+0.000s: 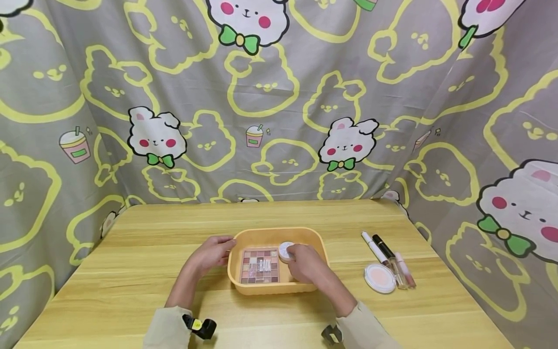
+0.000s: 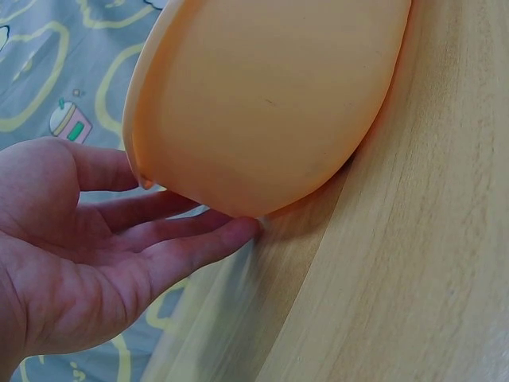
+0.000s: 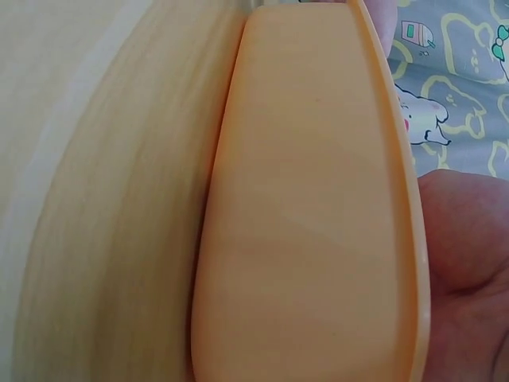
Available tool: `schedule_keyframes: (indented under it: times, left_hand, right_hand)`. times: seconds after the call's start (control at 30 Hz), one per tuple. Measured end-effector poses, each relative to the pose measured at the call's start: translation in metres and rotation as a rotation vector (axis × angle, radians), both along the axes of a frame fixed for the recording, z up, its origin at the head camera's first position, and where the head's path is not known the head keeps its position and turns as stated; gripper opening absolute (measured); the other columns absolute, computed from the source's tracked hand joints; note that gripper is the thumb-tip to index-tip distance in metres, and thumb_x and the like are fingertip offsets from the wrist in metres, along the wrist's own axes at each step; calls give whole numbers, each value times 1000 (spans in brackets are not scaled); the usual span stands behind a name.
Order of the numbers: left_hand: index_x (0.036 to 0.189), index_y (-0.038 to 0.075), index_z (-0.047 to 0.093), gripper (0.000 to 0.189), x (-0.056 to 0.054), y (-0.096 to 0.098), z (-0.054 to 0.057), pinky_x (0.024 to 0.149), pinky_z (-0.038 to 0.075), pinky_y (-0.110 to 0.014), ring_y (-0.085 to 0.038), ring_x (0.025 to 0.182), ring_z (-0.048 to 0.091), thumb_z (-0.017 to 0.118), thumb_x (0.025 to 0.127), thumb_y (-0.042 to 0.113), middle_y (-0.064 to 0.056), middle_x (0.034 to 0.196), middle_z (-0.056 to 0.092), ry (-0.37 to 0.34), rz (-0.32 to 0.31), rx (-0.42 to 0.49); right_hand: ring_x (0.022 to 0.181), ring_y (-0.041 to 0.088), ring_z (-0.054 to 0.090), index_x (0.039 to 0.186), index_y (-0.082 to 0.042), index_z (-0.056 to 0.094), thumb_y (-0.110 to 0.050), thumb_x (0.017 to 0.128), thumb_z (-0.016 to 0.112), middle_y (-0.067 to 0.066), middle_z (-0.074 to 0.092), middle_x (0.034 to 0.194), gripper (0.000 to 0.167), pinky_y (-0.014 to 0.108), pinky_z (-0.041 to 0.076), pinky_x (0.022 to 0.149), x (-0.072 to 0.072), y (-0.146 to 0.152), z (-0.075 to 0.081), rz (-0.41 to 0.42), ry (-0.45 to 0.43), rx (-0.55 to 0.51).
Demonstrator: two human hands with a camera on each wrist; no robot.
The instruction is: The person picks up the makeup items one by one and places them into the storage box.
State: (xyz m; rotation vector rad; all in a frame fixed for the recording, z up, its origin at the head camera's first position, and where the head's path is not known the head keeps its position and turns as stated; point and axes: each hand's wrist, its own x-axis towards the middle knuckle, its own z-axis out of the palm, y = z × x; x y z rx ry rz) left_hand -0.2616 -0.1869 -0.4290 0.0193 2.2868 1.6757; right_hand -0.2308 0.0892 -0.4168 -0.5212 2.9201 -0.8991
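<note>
An orange plastic basket (image 1: 279, 289) stands on the table, its rounded rim facing up. Inside, at its left, lies a square eyeshadow palette (image 1: 259, 265) with a clear lid, rows of pans and the word "BACK". My right hand (image 1: 307, 264) reaches over the near rim and pinches a round white compact (image 1: 285, 249) beside the palette. In the right wrist view, the basket's outer wall (image 3: 310, 191) hides the fingers. My left hand (image 1: 215, 252) is at the basket's left end; in the left wrist view, its extended fingers (image 2: 199, 247) touch the outer wall.
On the wooden table (image 1: 165, 232), right of the basket, lie a round pink-faced compact (image 1: 380, 278), a white-capped tube (image 1: 373, 246), a black-capped tube (image 1: 385, 248) and a pink tube (image 1: 405, 271). A patterned grey curtain (image 1: 279, 121) surrounds the table's back and sides.
</note>
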Motion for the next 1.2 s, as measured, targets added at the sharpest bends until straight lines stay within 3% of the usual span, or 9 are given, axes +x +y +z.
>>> schedule_keyframes:
  times: [0.47, 1.0, 1.2]
  left_hand:
    - [149, -11, 40, 53, 0, 0, -2, 97, 57, -45, -36, 125, 61, 46, 108, 21, -29, 142, 55, 5, 5, -3]
    - [150, -12, 37, 55, -2, -1, -2, 99, 56, -45, -38, 128, 59, 46, 108, 22, -30, 144, 53, -6, -6, 24]
    - [150, -12, 37, 54, -2, 0, -2, 98, 57, -45, -38, 127, 60, 46, 108, 21, -30, 144, 53, -6, -8, 19]
  right_hand:
    - [97, 28, 64, 120, 8, 68, -1, 89, 60, 24, 70, 121, 34, 44, 57, 85, 0, -2, -2, -19, 20, -7]
    - [87, 23, 59, 120, 5, 69, -6, 93, 63, 20, 71, 120, 30, 40, 54, 80, -2, -1, -2, -22, 22, 29]
    - [91, 23, 59, 122, 6, 69, -8, 94, 64, 21, 70, 122, 31, 42, 55, 84, -2, -1, -1, -23, 10, 33]
